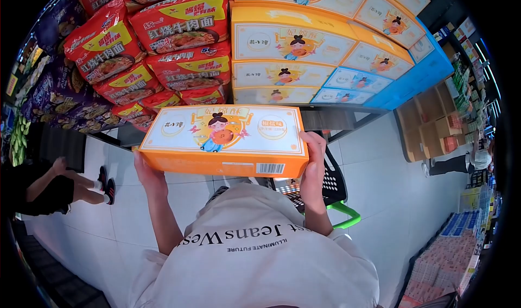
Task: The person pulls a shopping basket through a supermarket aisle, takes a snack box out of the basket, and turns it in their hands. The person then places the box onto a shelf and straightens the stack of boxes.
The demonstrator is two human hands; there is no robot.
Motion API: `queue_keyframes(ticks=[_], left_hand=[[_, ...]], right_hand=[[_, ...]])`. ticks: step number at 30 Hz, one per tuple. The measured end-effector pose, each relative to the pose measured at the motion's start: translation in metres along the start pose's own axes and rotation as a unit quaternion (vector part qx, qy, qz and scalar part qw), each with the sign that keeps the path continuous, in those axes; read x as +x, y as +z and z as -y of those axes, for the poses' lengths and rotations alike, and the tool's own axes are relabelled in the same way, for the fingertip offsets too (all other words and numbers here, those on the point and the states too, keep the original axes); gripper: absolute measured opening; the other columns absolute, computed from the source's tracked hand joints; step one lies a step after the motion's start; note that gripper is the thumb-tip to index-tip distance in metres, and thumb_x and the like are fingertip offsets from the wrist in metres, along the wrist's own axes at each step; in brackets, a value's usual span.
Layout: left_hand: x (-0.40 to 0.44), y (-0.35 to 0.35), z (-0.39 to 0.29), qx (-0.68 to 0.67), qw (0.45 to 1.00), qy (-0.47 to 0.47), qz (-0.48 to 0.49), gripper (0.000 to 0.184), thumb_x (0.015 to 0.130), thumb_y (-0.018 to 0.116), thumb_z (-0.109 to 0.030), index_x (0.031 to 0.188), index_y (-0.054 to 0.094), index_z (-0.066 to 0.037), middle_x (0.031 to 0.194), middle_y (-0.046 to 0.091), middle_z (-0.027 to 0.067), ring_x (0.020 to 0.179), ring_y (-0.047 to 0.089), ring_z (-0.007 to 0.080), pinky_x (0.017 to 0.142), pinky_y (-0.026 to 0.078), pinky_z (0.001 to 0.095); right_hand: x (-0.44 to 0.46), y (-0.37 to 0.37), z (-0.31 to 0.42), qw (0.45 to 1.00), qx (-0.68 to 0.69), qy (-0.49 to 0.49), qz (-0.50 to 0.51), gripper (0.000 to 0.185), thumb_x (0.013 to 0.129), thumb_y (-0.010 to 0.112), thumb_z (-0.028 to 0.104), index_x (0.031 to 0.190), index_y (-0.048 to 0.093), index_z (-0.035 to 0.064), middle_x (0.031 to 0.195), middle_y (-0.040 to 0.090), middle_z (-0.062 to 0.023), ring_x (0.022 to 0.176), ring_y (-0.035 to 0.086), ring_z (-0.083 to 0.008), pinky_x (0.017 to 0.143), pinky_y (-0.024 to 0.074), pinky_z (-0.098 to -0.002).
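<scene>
An orange and white box [230, 134] with a cartoon figure and a barcode is held level in front of my body. My left hand [149, 172] grips its left end, and my right hand [313, 164] grips its right end. Beyond it, similar orange boxes [293, 45] are stacked on the display, with blue boxes [355, 81] among them at the lower right. Red packs of instant noodles [182, 23] are piled to the left of the stack, just past the held box.
A black basket with a green handle [344, 214] is below my right hand. Purple packs [65, 91] lie at the far left. One person [51, 186] is at the left, another [461, 164] at the right, near wooden shelves [429, 123]. More goods [445, 253] are at the lower right.
</scene>
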State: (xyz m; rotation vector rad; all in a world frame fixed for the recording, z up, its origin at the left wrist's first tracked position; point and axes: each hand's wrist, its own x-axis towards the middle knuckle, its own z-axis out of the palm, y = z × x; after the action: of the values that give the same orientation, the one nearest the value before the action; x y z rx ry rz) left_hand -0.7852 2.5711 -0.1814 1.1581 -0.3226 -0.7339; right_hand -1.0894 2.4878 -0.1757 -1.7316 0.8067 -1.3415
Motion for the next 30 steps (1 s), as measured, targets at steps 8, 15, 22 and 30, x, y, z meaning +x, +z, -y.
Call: queue_keyframes(ticks=[8,15,22,30], left_hand=[[0.004,0.005,0.0,0.048,0.997,-0.054,-0.031,0.065,0.087,0.037,-0.059,0.124,0.046,-0.006,0.122,0.052,0.0072,0.115,0.048,0.0181,0.095,0.036,0.0338],[0.009,0.002,0.0,0.057,0.995,-0.075,0.016,0.065,0.087,0.035,-0.059,0.123,0.047,-0.006,0.119,0.055,0.0072,0.109,0.053,0.0166,0.088,0.042,0.0322],[0.014,0.0,0.001,0.017,0.997,-0.065,0.04,0.061,0.09,0.033,-0.053,0.124,0.047,-0.004,0.12,0.055,0.0081,0.111,0.053,0.0169,0.091,0.041,0.0309],[0.013,-0.002,-0.001,-0.048,0.997,-0.007,0.053,0.049,0.086,0.042,-0.038,0.119,0.049,-0.001,0.118,0.056,0.0083,0.11,0.052,0.0177,0.093,0.039,0.0323]], right_hand=[[0.008,0.005,0.018,1.0,0.019,0.003,0.011,0.061,0.09,0.036,0.054,0.122,0.051,0.0043,0.127,0.035,-0.0147,0.097,0.046,-0.0172,0.075,0.0391,-0.0254],[0.014,0.004,0.027,0.999,0.008,0.012,0.036,0.062,0.089,0.036,0.056,0.12,0.053,0.0038,0.127,0.037,-0.016,0.095,0.05,-0.0175,0.069,0.0409,-0.0237],[0.017,0.007,0.028,1.0,-0.012,-0.011,0.016,0.044,0.08,0.037,0.015,0.119,0.053,0.0026,0.129,0.035,-0.0173,0.106,0.047,-0.0224,0.08,0.0431,-0.029],[0.029,0.022,0.017,0.999,0.003,-0.031,-0.034,0.068,0.088,0.031,0.06,0.122,0.047,0.0036,0.132,0.032,-0.0168,0.123,0.036,-0.0284,0.1,0.0313,-0.0395]])
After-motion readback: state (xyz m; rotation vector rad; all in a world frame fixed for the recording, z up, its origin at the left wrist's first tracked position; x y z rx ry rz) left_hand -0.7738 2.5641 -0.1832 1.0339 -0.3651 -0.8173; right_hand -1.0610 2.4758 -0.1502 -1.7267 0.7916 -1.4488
